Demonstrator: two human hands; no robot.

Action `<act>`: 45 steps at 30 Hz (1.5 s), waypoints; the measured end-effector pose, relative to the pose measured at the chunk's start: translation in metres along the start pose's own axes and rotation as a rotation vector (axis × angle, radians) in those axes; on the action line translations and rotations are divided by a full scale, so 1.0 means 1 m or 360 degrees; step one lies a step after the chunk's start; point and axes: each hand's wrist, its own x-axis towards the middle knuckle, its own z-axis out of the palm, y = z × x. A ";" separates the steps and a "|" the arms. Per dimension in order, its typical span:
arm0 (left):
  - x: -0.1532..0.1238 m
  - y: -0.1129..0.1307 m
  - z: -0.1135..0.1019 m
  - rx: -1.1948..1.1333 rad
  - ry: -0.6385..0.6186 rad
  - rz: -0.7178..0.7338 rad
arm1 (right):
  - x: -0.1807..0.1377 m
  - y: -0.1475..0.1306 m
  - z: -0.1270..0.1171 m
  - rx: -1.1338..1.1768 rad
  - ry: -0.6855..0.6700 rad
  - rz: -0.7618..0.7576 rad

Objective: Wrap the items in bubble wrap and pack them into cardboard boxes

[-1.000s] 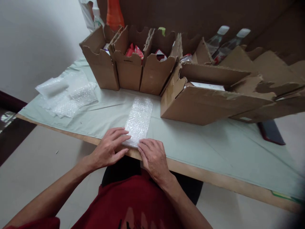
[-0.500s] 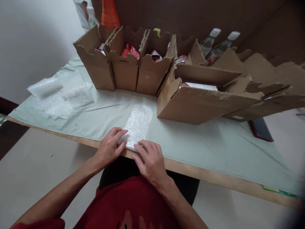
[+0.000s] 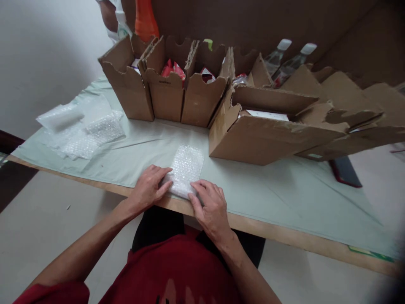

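Observation:
A piece of bubble wrap (image 3: 186, 166) lies at the table's front edge, its near end folded over. My left hand (image 3: 152, 184) grips the near left corner between thumb and fingers. At the near right corner, my right hand (image 3: 210, 202) pinches the fold with bent fingers. Whether anything lies inside the fold cannot be seen. Farther left, a loose pile of bubble wrap pieces (image 3: 85, 131) rests on the pale green cloth (image 3: 139, 154).
Cardboard bins (image 3: 166, 99) stand in a row at the back, some with red packets. A wide cardboard box (image 3: 253, 141) sits to the right, near a dark phone (image 3: 345, 172). Behind are clear bottles (image 3: 275, 57) and an orange container (image 3: 146, 21).
The bubble wrap's flat part has become shorter as its near end folded away from me. My right hand has moved right and slightly forward; my left hand has shifted slightly forward.

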 end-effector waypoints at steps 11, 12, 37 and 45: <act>-0.014 0.011 -0.015 -0.0233 -0.0082 0.0204 | 0.003 0.006 -0.007 0.0293 -0.0235 0.0059; -0.011 0.011 -0.012 -0.0222 -0.0106 0.0142 | 0.003 0.007 -0.007 0.0259 -0.0209 0.0090; -0.004 0.084 0.010 -0.2566 0.0194 -0.1366 | -0.021 0.003 -0.024 0.0938 0.0166 0.0676; -0.010 0.097 0.029 -0.2349 0.0222 -0.1372 | -0.040 -0.017 -0.023 0.1212 0.0204 0.0859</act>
